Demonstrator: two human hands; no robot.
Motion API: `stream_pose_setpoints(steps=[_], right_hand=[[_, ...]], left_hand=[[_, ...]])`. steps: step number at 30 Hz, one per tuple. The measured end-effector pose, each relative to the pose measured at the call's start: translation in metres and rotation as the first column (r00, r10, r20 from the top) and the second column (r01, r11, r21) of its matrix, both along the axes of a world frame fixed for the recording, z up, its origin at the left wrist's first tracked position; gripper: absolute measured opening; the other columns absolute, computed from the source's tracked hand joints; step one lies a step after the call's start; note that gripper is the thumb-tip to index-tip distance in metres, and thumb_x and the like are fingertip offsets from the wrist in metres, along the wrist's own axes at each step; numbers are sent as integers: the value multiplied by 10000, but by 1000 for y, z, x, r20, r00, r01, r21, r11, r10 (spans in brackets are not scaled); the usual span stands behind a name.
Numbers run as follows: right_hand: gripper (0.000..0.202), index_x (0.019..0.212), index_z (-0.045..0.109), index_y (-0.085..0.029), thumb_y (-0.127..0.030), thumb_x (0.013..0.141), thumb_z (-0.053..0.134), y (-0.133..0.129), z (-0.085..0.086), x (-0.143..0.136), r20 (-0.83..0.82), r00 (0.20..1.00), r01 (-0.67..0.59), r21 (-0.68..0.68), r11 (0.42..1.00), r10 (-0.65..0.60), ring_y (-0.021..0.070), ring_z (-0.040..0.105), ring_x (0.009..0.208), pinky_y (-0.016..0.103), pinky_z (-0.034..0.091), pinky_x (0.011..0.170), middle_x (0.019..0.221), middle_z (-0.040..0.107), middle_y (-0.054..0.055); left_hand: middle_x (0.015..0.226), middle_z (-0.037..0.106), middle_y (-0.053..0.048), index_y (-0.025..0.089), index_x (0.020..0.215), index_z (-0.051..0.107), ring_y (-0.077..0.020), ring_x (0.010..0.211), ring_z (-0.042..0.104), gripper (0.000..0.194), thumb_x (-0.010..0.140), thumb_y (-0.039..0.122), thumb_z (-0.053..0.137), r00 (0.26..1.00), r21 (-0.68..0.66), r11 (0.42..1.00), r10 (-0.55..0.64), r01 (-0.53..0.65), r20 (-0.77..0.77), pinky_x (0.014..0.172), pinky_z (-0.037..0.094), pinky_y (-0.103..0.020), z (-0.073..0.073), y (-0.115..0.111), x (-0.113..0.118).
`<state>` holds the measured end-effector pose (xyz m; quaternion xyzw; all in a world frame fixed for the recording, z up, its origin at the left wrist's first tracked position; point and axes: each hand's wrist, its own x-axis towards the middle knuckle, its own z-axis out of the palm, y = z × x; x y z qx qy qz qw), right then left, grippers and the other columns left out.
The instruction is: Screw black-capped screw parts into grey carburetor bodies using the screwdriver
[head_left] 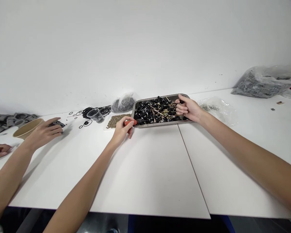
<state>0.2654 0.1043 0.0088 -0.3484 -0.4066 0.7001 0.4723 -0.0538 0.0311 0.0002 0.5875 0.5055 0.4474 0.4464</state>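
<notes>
My left hand is closed around a red-and-black tool handle at the near left corner of a metal tray. The handle's dark end points into the tray; its tip is lost among the contents. Black round parts and brass-coloured rods fill the tray in a loose heap. Over the tray's right end, my right hand has its fingers curled, with a small black part showing between thumb and forefinger. Most of that part is covered by the fingers.
Left of the tray lie small brass pieces, a bag of dark parts, a clear cup and black rings. A co-worker's hand holds a grey part near a tan bowl. Plastic bags stand right.
</notes>
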Motion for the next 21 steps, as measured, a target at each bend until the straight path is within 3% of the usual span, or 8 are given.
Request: stream_pose_setpoints(steps=[10, 21], right_hand=[[422, 618, 392, -211, -344, 1017, 420, -4, 6, -2, 17, 1000, 10, -50, 999, -9, 90, 112, 392, 221, 226, 411, 376, 188, -82], [419, 612, 378, -214, -356, 1002, 440, -2, 4, -1, 32, 999, -14, -55, 998, 15, 91, 117, 393, 223, 217, 410, 382, 182, -84]], left_hand=[[445, 538, 59, 201, 936, 571, -116, 319, 466, 298, 819, 446, 694, 1000, 11, 1000, 1, -1, -7, 390, 337, -237, 0, 0, 0], [452, 540, 59, 205, 947, 563, -114, 333, 477, 285, 832, 437, 683, 999, 6, 1000, -15, 15, -31, 403, 355, -231, 1, -1, -1]])
